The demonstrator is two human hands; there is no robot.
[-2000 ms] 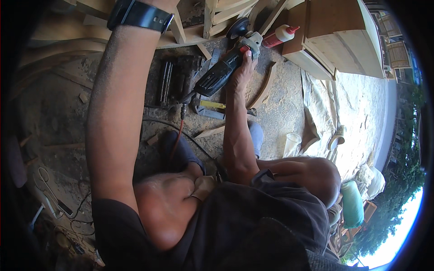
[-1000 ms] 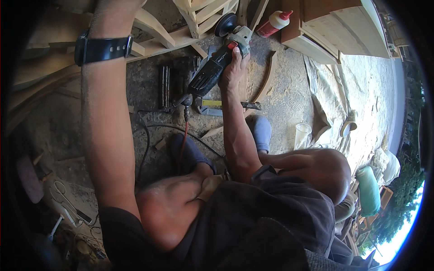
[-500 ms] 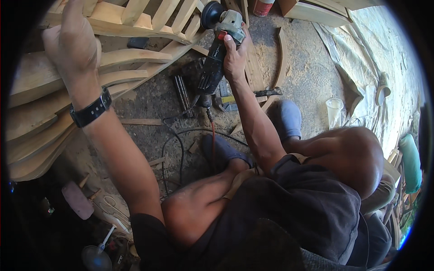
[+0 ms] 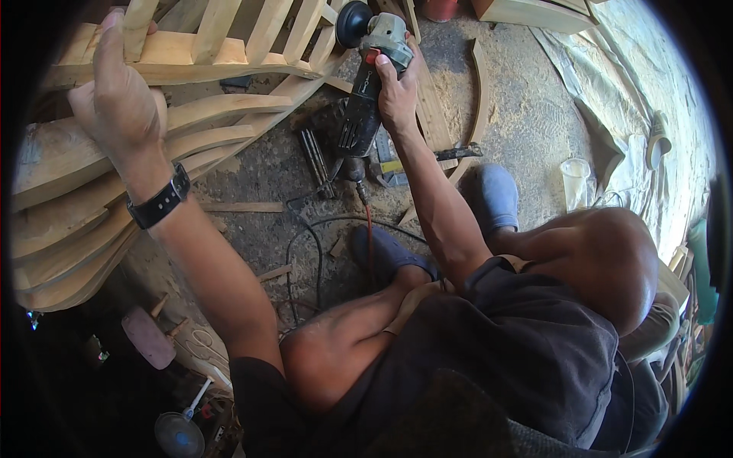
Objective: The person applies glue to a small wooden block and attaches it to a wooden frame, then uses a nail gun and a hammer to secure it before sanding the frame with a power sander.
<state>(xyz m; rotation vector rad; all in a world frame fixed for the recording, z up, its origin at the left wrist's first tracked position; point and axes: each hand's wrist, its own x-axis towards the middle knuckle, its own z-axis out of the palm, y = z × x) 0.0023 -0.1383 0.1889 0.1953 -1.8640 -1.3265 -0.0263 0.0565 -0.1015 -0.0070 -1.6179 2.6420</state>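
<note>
My left hand [image 4: 114, 95] grips a slat of a pale wooden chair frame [image 4: 229, 46] at the upper left; a black watch sits on that wrist. My right hand [image 4: 397, 95] is closed around the black body of an angle grinder [image 4: 365, 84], whose grey head and round disc point up toward the frame's slats. A cord runs from the grinder's tail down across the ground between my feet.
Curved wooden pieces [image 4: 69, 229] are stacked at the left. Clamps and a hammer [image 4: 427, 156] lie on the sawdust-covered concrete. My blue shoes [image 4: 492, 195] rest below the grinder. A plastic cup [image 4: 574, 179] stands at the right, a sanding disc [image 4: 177, 435] lies at the lower left.
The view has tilted down and left. My left hand has come into view on the chair frame's slat. My right hand has lifted the grinder up toward the frame.
</note>
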